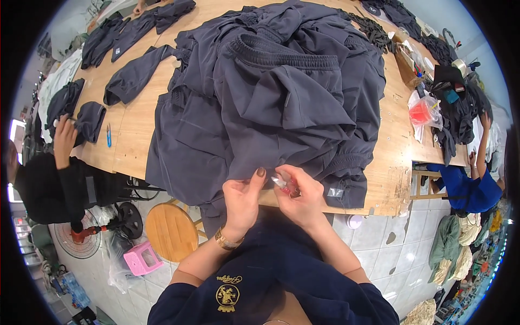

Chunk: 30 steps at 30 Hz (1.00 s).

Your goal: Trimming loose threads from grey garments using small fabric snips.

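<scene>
Right hand grips red snips beside elastic-waist shorts; a slip could nick fabric the left hand pinches.

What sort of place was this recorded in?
Probably a garment workshop: dark garments lie heaped on a wooden table, and a co-worker's hand touches more dark cloth at the left.

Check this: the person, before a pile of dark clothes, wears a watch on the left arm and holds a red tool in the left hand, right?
Not quite: the head view shows the red tool in the right hand. The watch is on the left arm, and the dark clothes are piled in front.
</scene>
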### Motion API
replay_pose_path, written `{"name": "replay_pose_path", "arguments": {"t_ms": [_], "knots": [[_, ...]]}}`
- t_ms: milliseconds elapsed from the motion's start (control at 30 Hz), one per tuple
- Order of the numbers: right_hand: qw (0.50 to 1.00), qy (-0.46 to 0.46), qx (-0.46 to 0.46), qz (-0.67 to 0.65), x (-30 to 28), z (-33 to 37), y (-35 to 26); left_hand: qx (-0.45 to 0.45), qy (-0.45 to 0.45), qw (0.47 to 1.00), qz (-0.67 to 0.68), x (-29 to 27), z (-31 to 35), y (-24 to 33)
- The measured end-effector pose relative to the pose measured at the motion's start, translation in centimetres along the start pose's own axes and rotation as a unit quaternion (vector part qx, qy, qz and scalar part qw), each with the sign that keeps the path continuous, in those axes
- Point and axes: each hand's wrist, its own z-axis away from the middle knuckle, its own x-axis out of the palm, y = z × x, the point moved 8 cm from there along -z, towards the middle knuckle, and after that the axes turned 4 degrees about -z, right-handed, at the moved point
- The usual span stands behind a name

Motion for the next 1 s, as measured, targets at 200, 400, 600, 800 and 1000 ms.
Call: {"name": "replay_pose_path", "arguments": {"t_ms": [200,400,600,800,1000], "knots": [[0.995,0.054,-0.082,0.033,-0.1,-0.3,-0.7,0.084,-0.017,0.987,-0.137,0.7,0.4,0.7],[0.984,0.055,0.148,-0.087,-0.5,0.1,4.1,-0.045,-0.023,0.994,0.097,1.0,-0.7,-0.5],[0.994,-0.039,0.103,-0.013,0.3,0.3,2.3,-0.064,-0.008,0.991,0.118,1.2,-0.8,-0.4],[0.993,-0.07,0.002,0.099,0.7,0.7,1.5,-0.037,-0.028,0.992,0.115,1.1,-0.9,-0.6],[0.993,-0.06,-0.015,0.102,0.7,0.7,1.3,-0.029,-0.009,0.995,0.1,1.4,-0.6,-0.2]]}}
